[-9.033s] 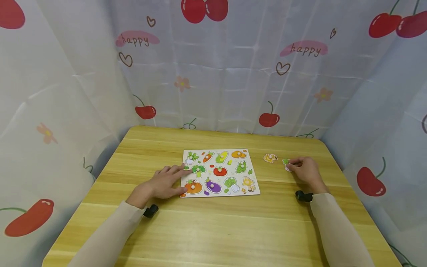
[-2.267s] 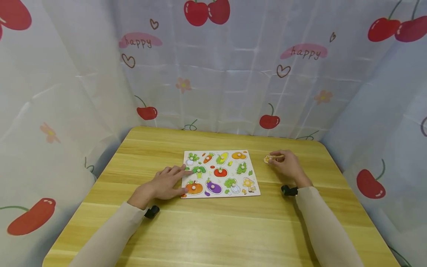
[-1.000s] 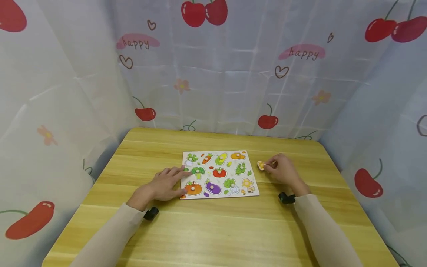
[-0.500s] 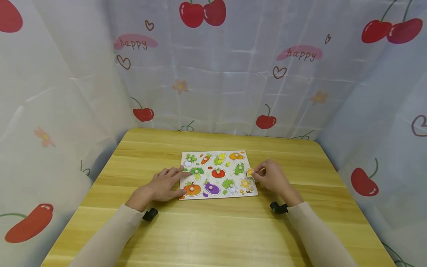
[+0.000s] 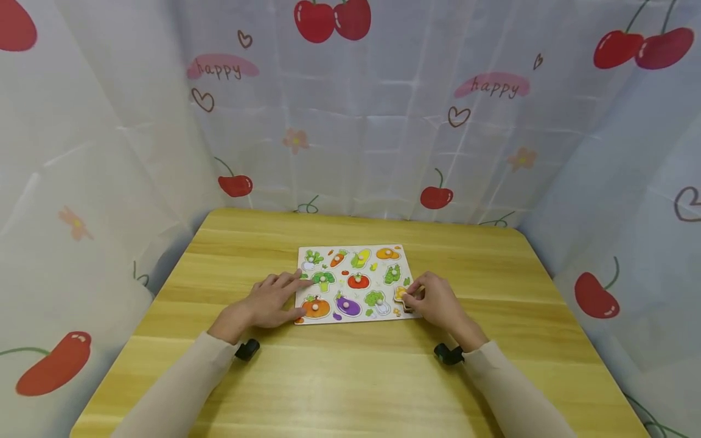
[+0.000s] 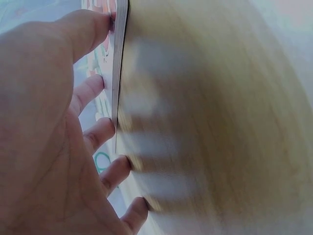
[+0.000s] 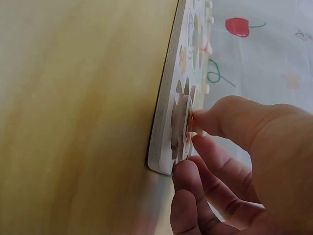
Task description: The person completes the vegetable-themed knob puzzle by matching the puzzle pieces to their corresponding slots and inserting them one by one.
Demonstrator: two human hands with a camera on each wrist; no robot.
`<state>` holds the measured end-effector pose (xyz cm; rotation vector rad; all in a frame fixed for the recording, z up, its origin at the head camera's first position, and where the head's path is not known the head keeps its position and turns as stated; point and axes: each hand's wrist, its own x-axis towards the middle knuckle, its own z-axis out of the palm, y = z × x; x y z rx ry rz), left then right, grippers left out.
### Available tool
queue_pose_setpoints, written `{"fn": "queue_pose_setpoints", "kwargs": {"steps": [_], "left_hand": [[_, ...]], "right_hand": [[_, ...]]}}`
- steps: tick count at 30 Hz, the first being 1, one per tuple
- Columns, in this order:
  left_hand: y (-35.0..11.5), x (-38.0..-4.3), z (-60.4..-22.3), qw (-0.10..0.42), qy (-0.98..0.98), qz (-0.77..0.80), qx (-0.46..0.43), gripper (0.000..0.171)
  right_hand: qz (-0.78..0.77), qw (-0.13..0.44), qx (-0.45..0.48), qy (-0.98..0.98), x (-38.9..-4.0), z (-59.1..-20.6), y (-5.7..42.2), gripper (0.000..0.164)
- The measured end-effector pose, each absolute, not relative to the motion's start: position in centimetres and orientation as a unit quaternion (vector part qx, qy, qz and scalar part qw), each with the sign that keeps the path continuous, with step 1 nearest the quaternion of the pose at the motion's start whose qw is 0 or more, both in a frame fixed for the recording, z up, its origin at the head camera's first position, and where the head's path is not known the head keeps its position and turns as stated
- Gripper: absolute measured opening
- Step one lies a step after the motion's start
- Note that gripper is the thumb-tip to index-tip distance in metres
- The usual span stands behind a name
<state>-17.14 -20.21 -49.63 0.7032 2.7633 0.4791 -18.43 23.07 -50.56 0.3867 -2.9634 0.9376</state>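
A white vegetable puzzle board (image 5: 372,316) lies flat on the table, with knobbed pieces such as a tomato (image 5: 358,281), an eggplant (image 5: 347,305) and a pumpkin (image 5: 316,307) in it. My right hand (image 5: 438,303) pinches the knob of the yellow mushroom puzzle piece (image 5: 401,294) over the board's near right corner. In the right wrist view this mushroom piece (image 7: 184,122) sits slightly tilted, close over its mushroom-shaped recess. My left hand (image 5: 271,301) is spread at the board's left edge, thumb and index finger on the board, other fingertips on the table.
The wooden table (image 5: 328,377) extends around the board on every side. A white curtain (image 5: 361,134) with cherries and hearts hangs behind the table and at both sides. Each wrist wears a small black camera, such as the right one (image 5: 449,354).
My right hand picked up the mushroom piece from the table right of the board and carried it left and nearer, over the corner. Earlier it held a green-topped piece. The left hand stays put.
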Motion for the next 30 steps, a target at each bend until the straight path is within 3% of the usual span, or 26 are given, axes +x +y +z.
{"fn": "queue_pose_setpoints", "kwargs": {"steps": [30], "left_hand": [[-20.20, -17.29, -49.88, 0.123, 0.949, 0.161, 0.242, 0.070]], "right_hand": [[0.296, -0.002, 0.111, -0.949, -18.06, -51.22, 22.47, 0.012]]}}
